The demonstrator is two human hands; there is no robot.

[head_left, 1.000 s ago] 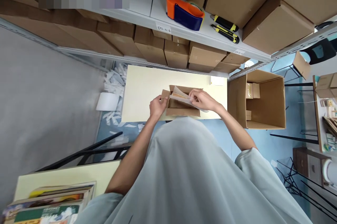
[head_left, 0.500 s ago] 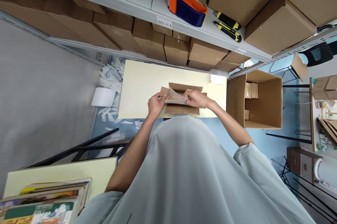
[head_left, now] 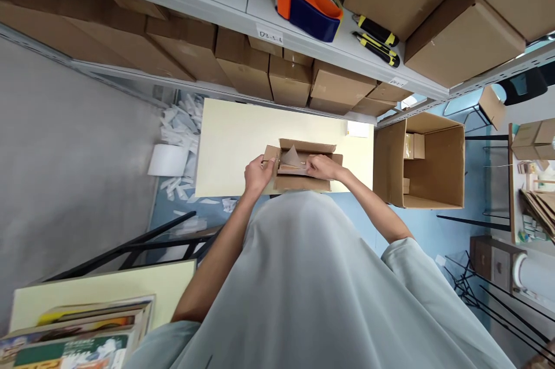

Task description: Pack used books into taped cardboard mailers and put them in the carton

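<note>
Okay: small box (head_left: 302, 183) sits open on the pale table (head_left: 234, 137), near its front edge, long axis running left-right. Left hand (head_left: 259, 175) is at the box's left end, fingers curled tight round the end flap. Right hand (head_left: 323, 168) is at the right end, fingertips pointing left into the box and closed on the paper sheet (head_left: 291, 158). It looks like a pinch, but it's small in view, so not certain. The paper lies inside the box, one corner sticking up, leftward of the right fingertips. Right hand touches the paper; left hand is just beside it, on the flap. Both forearms reach forward from the body, elbows bent, converging on the box. Big open carton (head_left: 433, 172) stands just right of the table. Tape dispenser (head_left: 307, 7) and knives (head_left: 376, 40) lie on the shelf (head_left: 264, 4) above, well apart.
</note>
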